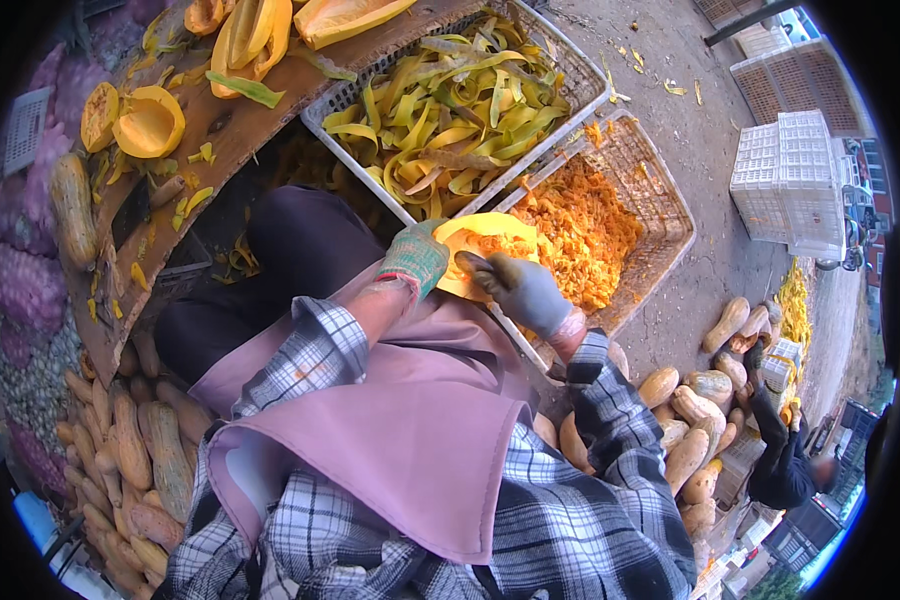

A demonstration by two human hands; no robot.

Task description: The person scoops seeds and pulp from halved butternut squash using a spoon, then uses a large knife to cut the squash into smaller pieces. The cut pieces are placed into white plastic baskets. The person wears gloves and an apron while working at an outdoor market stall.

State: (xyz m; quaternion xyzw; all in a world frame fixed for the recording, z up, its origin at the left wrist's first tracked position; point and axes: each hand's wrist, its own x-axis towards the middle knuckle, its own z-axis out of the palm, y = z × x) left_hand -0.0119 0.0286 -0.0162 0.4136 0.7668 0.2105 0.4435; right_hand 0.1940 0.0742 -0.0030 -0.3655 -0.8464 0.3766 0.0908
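Observation:
My left hand (418, 255), in a green knit glove, grips the rim of a peeled yellow squash half (457, 276) over my lap. Stringy orange pulp shows in its hollow. In a grey-coated glove, my right hand (529, 291) is closed around a tool with a dark, rounded end (471, 262), perhaps a spoon; most of it is hidden by the fingers. The tool's end lies at the hollow of the squash. Just beyond the hands, a plastic crate (664, 195) holds a heap of orange pulp and seeds (589, 225).
A second crate (596, 71) is filled with green-yellow peelings (450, 112). Cut squash pieces (148, 124) lie on a wooden board (229, 142) at the left. Whole squashes (131, 442) are piled on both sides. Stacked white crates (787, 184) and another person (787, 450) are at the right.

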